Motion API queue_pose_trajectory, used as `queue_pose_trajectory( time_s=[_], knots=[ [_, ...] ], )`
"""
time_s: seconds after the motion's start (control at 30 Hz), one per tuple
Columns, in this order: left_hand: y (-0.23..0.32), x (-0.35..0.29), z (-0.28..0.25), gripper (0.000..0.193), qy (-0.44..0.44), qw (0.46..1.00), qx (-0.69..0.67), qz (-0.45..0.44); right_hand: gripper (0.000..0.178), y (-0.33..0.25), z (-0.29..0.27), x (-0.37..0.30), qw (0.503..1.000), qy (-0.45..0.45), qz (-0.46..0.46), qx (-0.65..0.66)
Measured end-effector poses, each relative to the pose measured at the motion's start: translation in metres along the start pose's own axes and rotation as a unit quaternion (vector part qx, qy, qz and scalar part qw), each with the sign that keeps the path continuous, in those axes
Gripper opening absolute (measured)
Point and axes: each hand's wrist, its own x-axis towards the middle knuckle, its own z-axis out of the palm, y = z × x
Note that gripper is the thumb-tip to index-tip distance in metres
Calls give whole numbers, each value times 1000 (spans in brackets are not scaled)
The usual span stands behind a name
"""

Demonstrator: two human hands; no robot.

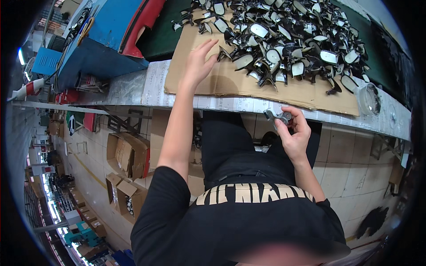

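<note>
My left hand point(200, 64) reaches over the cardboard sheet point(207, 84), its fingers apart and nothing visible in them. Its thumb is close to a black, curved, pointed piece point(224, 54) at the left edge of a large heap; I cannot tell whether they touch. The heap point(284, 48) is made of many glossy black pieces, several showing cream-white flat faces. Just off the bench's front edge, my right hand point(296, 133) pinches a small grey and dark part with rounded ends point(282, 117) between thumb and fingers. Its exact kind is unclear.
A clear round tub point(369, 99) stands at the right end of the cardboard. Blue machinery with a red part point(141, 26) borders the bench point(155, 82) on the left. Open cardboard boxes point(128, 155) sit on the tiled floor point(350, 177) below left.
</note>
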Motion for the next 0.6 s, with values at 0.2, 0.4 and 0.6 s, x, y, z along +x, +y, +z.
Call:
queue_pose_trajectory(
  time_s=[0.2,0.4,0.6],
  knots=[
    [-57,-14,28,33,-109,922,-244,-280,33,-5,-8,-5,1000,1,2,-11],
    [26,-71,19,24,63,790,-512,-332,35,-14,-1,4,993,-27,57,99],
    [108,-113,6,33,65,608,-659,-439,38,-30,22,17,992,-62,-94,51]
  ],
)
